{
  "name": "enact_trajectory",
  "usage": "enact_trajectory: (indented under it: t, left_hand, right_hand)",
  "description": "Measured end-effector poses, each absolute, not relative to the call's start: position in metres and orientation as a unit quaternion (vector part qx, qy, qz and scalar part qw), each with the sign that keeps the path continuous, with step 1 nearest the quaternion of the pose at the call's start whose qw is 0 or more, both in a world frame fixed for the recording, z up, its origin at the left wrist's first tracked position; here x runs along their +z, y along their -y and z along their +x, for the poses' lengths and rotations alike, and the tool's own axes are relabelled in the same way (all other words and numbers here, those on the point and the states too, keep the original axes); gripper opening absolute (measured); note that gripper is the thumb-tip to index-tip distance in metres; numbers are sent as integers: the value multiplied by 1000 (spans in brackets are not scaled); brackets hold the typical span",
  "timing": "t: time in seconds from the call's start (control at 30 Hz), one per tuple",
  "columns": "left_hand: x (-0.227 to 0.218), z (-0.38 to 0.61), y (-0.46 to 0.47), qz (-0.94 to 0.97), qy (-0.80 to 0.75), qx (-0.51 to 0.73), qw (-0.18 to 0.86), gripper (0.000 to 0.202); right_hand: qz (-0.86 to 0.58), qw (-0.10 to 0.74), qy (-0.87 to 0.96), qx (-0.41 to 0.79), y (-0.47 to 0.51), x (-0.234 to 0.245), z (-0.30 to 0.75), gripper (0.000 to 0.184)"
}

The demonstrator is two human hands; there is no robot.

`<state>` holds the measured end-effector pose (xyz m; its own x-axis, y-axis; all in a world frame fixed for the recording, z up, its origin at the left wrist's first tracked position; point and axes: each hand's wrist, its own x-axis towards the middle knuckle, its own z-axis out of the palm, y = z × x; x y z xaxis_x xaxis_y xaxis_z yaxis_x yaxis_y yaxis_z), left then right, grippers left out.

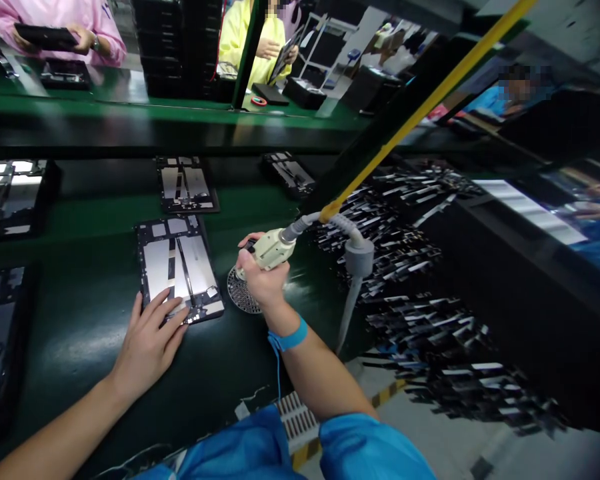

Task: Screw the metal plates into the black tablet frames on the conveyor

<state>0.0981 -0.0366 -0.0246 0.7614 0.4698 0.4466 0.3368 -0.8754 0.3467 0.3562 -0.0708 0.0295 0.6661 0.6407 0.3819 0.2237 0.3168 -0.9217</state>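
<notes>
My left hand [147, 347] lies with fingers spread on the lower edge of an opened tablet [155, 267], whose silver plates and black ribbon cables show. To its right, my right hand [267, 280] is wrapped around a cream-coloured corded hand tool [273, 250]. The front end of the tool is partly hidden by my fingers. Just below that hand is a round perforated metal dish [240, 293], partly covered by it. A blue wrist strap [290, 337] circles my right wrist.
More opened tablets [187, 183] lie on the green bench [80, 320], at the back and left. A yellow hose [420, 110] slants down to a grey cable fitting [359, 257]. Stacked dark parts [405, 253] stand on the right. Co-workers [257, 53] handle devices across the bench.
</notes>
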Motion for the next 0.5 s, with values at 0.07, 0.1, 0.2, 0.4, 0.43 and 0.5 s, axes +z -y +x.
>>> enact_trajectory:
  t: [0.07, 0.1, 0.2, 0.4, 0.43, 0.5]
  left_hand:
    - [-25, 97, 37, 931, -216, 266, 126, 33]
    - [-25, 97, 37, 931, -217, 265, 127, 33]
    - [-25, 97, 37, 929, -221, 266, 129, 33]
    - [-22, 101, 39, 922, -246, 262, 146, 35]
    - [-21, 102, 40, 920, -251, 260, 150, 35]
    - [-19, 104, 41, 918, -260, 252, 160, 37]
  right_hand:
    - [-567, 714, 383, 147, 70, 28, 356, 25]
    - [-568, 714, 382, 146, 70, 26, 356, 25]
    - [-570, 716, 377, 142, 68, 21, 357, 29]
    - [-558, 729, 373, 134, 68, 29, 357, 25]
    - [-554, 734, 372, 127, 69, 34, 355, 23]
    - [-539, 746, 374, 118, 72, 45, 347, 21]
